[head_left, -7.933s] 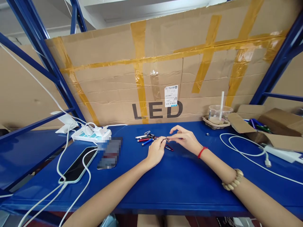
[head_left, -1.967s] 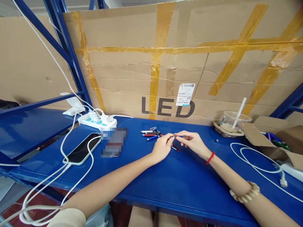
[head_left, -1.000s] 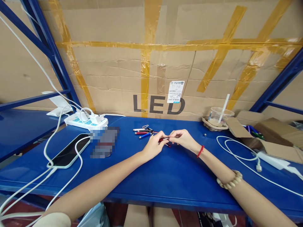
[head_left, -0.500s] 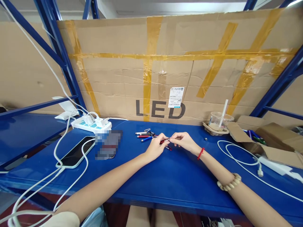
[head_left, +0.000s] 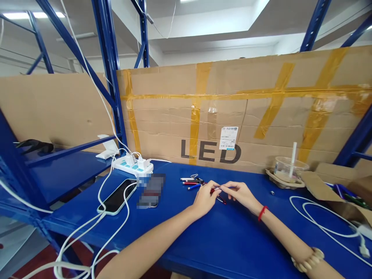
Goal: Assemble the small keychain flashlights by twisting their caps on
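Note:
My left hand (head_left: 207,197) is closed around a slim red metal keychain penlight (head_left: 215,189). The fingers of my right hand (head_left: 238,193) pinch its right end; whether a small part sits in that pinch is hidden. A red carabiner clip (head_left: 221,200) hangs below, between the hands. Just left of my left hand lie similar pen-shaped pieces: a silver one (head_left: 187,179), a red one (head_left: 190,183) and a blue one (head_left: 194,186), with clips at their right ends. A tiny metal piece (head_left: 272,192) rests on the blue tabletop (head_left: 186,240), right of my right hand.
Left stand a white power strip (head_left: 132,167), a phone with a white edge (head_left: 117,197) and a blurred dark device (head_left: 152,190), with white cables around. Right are a plastic cup (head_left: 286,168) in a carton holder, a coiled cable (head_left: 314,219) and an open cardboard box (head_left: 345,205).
The view has tilted up and turned left, so everything appears lower and farther right. Both hands keep their hold on the red penlight, with little visible change in pose.

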The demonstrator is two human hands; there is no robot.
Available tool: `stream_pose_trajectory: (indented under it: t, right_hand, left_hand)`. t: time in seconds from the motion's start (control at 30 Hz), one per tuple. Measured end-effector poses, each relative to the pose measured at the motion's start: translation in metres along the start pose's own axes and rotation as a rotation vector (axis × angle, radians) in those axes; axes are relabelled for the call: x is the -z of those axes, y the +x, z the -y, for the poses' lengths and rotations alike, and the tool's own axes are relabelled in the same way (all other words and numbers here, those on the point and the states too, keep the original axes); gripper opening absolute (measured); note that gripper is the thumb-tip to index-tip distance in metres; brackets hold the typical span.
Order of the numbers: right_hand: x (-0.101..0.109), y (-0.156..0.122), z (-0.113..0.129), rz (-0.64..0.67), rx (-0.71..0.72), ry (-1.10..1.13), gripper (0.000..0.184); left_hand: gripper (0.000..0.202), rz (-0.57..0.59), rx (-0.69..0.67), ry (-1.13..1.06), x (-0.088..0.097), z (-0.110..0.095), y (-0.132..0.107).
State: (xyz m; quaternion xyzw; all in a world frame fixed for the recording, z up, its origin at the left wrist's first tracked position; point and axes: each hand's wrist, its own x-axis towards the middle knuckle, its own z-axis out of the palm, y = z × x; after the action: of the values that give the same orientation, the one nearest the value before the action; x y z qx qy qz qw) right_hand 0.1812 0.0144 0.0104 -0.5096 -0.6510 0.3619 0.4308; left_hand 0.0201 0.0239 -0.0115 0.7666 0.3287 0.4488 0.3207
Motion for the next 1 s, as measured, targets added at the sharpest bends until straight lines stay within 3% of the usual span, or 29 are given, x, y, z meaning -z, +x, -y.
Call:
stream_pose_trajectory:
  t: [1.0]
  right_hand:
    - [0.0047, 0.0035, -0.006, -0.043, -0.034, -0.034, 0.046]
  left_hand:
    - [0.014, -0.011, 0.035, 0.014, -0.0019, 0.0011, 0.0023]
